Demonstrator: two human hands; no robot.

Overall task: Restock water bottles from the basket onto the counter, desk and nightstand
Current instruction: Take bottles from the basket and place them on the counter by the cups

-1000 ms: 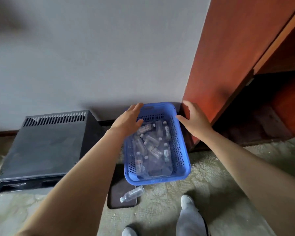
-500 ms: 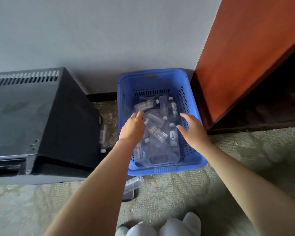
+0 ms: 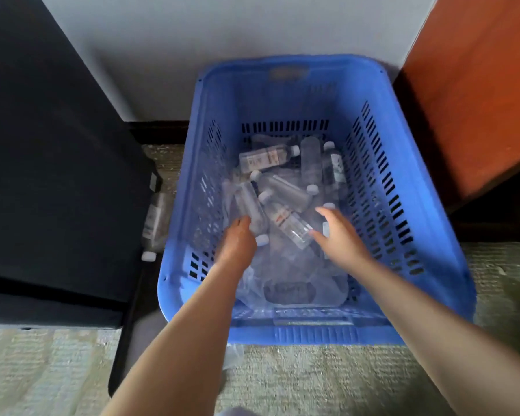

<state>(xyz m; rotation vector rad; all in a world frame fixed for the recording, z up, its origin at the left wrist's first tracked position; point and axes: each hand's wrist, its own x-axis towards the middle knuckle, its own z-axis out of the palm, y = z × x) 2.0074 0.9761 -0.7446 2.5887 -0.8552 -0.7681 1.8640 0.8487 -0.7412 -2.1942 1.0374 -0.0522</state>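
A bottle (image 3: 285, 219), lying diagonally in the basket (image 3: 433, 274), is being flanked by both hands; right hand (image 3: 341, 240) nearer its base, fingers (image 3: 323, 212) spread; left hand (image 3: 237, 244) fingers unclear.

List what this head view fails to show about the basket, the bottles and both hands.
- Bottle count in the blue basket: clear bottles overlap.
- Label text on the bottle between the hands: too small, blurred.
- Left hand grip: fingers hidden by its own back.
- Right hand: contact with a bottle unclear.
- Bottle outside the basket: partly hidden by the black unit.
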